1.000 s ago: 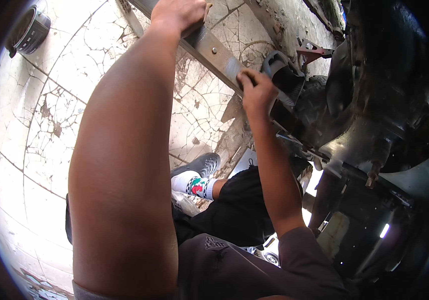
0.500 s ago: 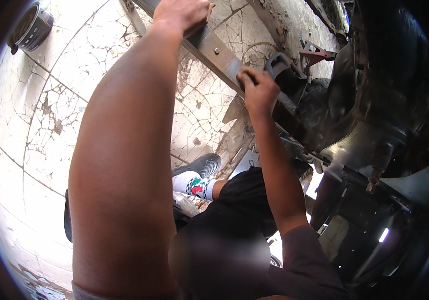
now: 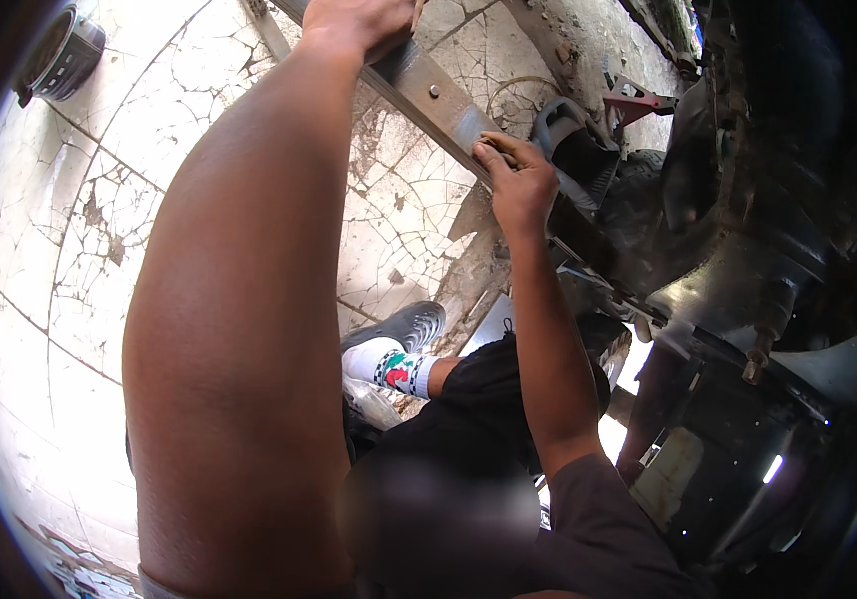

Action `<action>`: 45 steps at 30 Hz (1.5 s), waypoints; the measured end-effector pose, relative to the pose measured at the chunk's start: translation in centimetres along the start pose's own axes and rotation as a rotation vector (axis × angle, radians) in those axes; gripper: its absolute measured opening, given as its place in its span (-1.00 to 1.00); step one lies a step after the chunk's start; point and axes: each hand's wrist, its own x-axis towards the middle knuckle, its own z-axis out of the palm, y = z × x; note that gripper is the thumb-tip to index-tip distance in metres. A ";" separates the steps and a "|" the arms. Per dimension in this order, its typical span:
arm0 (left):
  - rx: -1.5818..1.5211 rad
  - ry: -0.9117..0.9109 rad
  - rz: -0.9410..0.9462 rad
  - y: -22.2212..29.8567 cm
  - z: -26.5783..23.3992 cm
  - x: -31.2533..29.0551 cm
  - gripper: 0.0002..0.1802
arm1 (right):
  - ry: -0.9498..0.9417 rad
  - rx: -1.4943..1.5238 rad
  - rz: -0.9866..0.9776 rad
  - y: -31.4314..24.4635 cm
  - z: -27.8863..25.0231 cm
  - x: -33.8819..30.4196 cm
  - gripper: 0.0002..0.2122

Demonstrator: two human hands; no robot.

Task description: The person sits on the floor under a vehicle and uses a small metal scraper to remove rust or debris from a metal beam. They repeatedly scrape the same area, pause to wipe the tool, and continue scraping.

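A long flat metal bar runs diagonally from the top middle toward the dark machinery at the right. It has a small bright round hole or stud and a paler, rubbed-looking patch. My left hand is closed over the bar's upper part at the frame's top edge, its fingertips mostly hidden. Beside that patch, my right hand presses on the bar with fingers curled and pinched. Something small and brownish seems to be between them, too hidden to name.
Cracked pale tiles cover the floor, with a dark bucket at the upper left. A grey-and-black object with a loop handle and a red metal stand lie beyond my right hand. Dark metal machinery fills the right side. My shoe is below the bar.
My right hand stays at nearly the same spot on the bar, its fingers slightly shifted and now sharper to see. My left hand sits slightly higher in the picture; the view has moved a little.
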 end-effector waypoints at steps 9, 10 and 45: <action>0.017 -0.006 -0.007 -0.3 -0.4 -0.1 -0.69 | 0.032 -0.320 -0.250 -1.0 0.9 0.5 -0.83; 0.015 -0.011 -0.007 -0.1 -0.3 -0.3 -0.69 | 0.001 -0.238 -0.229 -0.7 0.8 -0.7 -0.86; -0.015 -0.127 -0.077 0.7 -0.3 0.3 -0.67 | 0.051 -0.225 -0.253 -1.8 2.5 1.3 -0.85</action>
